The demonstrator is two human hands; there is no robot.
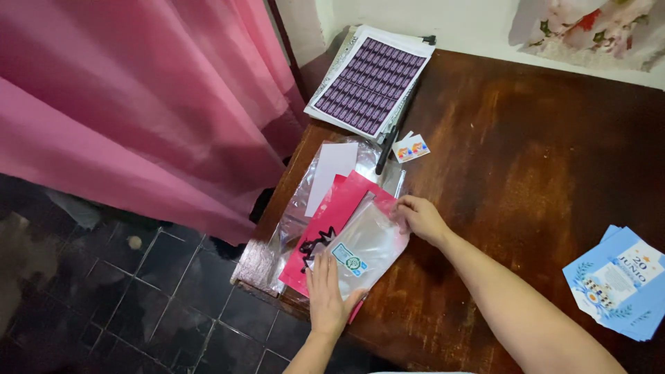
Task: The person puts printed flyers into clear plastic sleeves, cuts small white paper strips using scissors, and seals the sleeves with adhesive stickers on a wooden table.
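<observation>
Two hands on one clear plastic sleeve [366, 251] over a pink card [331, 223]: left hand [327, 294] flat, fingers together; right hand [419, 218] pinching the sleeve's top corner.

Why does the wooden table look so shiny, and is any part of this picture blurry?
Head view: overhead light glares off the varnished table and the clear plastic bag under both hands; the left hand and right hand look sharp; the dark floor is dim and soft.

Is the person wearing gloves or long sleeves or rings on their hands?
No. The left hand and right hand are bare, without gloves, and no rings or watch show. Both forearms are uncovered as far as the picture reaches, so no sleeve is visible.
</observation>
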